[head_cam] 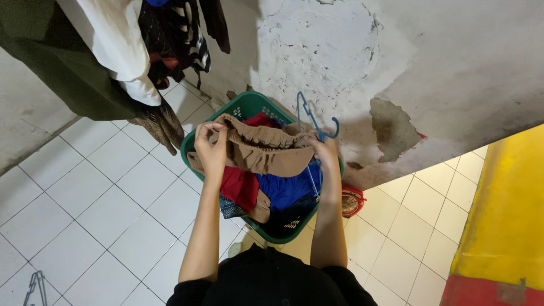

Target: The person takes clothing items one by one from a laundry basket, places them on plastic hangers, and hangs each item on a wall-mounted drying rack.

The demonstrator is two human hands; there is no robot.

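Observation:
My left hand (pixel 211 148) grips one end of the waistband of a tan garment (pixel 262 150) with an elastic, gathered top. At the other end my right hand (pixel 322 148) holds both the garment and a blue plastic hanger (pixel 310 116), whose hook points up against the wall. The garment is stretched between both hands above a green laundry basket (pixel 245 105). Inside the basket lie red cloth (pixel 241 186), blue cloth (pixel 286 190) and a dark piece (pixel 289 220).
Clothes hang at the top left: an olive piece (pixel 62 62), a white one (pixel 116 39) and dark patterned ones (pixel 175 39). A stained, peeling wall (pixel 396 68) rises behind the basket. A small red object (pixel 351 201) lies by the basket. White floor tiles (pixel 102 204) spread left; a yellow and red surface (pixel 510 215) stands at right.

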